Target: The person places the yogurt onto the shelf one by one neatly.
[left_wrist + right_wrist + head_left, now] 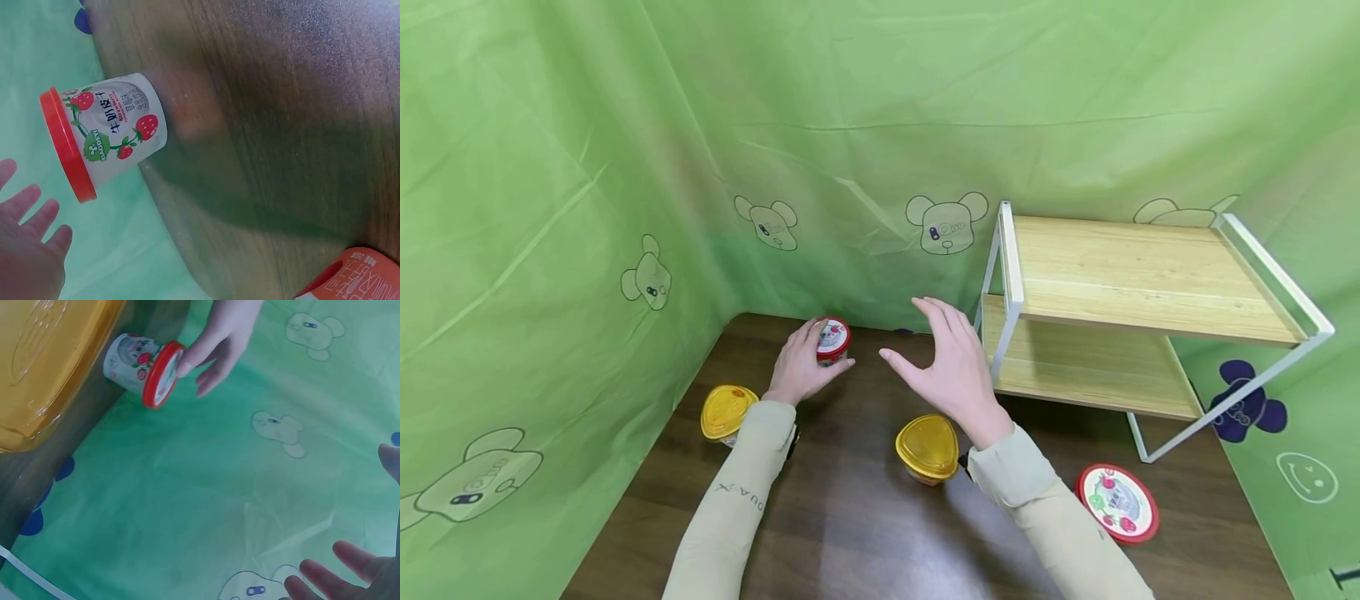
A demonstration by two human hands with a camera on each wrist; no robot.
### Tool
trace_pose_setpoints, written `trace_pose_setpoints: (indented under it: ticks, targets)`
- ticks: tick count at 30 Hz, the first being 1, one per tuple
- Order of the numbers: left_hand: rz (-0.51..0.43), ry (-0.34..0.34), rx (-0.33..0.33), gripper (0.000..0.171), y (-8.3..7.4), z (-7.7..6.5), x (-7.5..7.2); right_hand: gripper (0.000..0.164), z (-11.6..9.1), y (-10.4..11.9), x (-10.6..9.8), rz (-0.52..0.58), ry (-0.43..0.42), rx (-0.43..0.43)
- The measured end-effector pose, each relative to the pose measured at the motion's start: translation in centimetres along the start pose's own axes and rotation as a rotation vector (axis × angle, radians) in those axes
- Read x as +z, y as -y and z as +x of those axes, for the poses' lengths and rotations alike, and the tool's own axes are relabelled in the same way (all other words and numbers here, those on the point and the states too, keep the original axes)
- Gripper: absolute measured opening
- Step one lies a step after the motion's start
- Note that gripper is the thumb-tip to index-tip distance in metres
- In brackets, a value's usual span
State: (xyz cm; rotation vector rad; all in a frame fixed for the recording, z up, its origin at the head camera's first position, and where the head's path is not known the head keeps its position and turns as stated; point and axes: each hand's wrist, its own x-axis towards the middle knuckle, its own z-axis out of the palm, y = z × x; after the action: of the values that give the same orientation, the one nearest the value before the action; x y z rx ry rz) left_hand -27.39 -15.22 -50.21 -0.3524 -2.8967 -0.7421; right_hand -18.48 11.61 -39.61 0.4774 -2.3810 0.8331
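Note:
A paper tub printed with strawberries [115,125], with a red lid [833,337], stands near the back edge of the table. My left hand [801,362] hovers beside and above that lid, fingers spread and apart from the tub in the left wrist view. To its right my right hand [955,362] is held in the air, thumb and fingers parted with nothing between them. A container with a yellow lid [928,447] stands on the table below the right hand. Another yellow-lidded container [727,410] is by my left forearm, which partly hides it.
A two-tier wooden shelf [1150,275] with a white metal frame stands at the back right. A second red-lidded strawberry tub [1117,503] is at the front right, partly behind my right sleeve. Green printed cloth [850,150] hangs around the brown table [850,533].

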Motion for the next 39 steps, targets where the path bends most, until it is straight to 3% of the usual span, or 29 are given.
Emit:
trace_pose_setpoints:
  ticks: [13,19,30,39]
  targets:
    - [0.009,-0.026,0.009,0.095,0.5,-0.2,0.5,0.08,-1.5,1.1,-2.0,0.121,-0.072,-0.042]
    - [-0.007,-0.028,-0.019,0.095,0.4,-0.2,0.6,0.079,-2.2,1.7,-3.2,0.157,-0.107,-0.084]
    - [-0.045,-0.006,-0.081,0.098,0.5,0.4,0.5,0.076,-3.2,3.3,-5.9,0.203,-0.227,-0.133]
    - [-0.03,-0.029,-0.076,0.095,0.8,1.2,-0.1,0.079,-3.7,3.8,-8.2,0.216,-0.282,-0.158]
